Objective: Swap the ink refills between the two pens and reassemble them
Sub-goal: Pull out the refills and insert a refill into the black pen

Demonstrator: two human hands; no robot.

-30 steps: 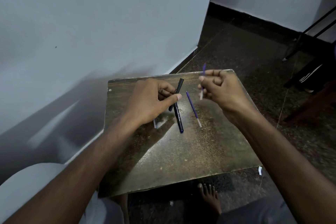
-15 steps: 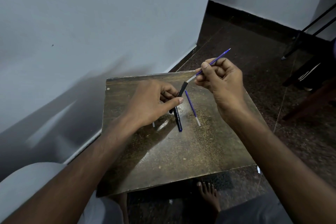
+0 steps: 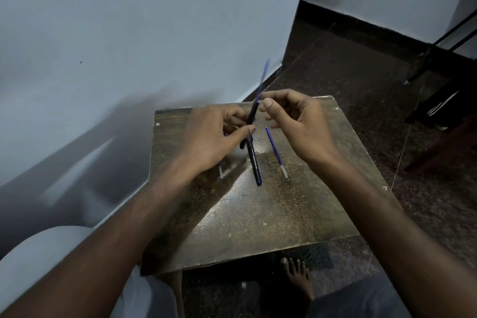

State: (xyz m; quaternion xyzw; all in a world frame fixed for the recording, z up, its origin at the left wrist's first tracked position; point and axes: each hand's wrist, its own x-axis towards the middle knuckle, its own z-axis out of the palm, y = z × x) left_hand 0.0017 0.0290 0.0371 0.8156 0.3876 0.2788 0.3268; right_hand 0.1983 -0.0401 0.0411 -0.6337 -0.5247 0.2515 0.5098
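So from the head view, the left hand (image 3: 214, 137) is pinching a slim black pen barrel (image 3: 251, 142) over the worn brown tabletop (image 3: 271, 214), with a blurry purple ink refill (image 3: 262, 80) poking out its top. The right hand (image 3: 296, 124) is loosely curled just beside it; can't tell if it touches. Another purple refill (image 3: 276, 151) lies flat nearby

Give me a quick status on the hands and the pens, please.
Left hand grips black barrel. Right hand feeding blue refill into its top. Spare refill lies on table. Nothing blocking.
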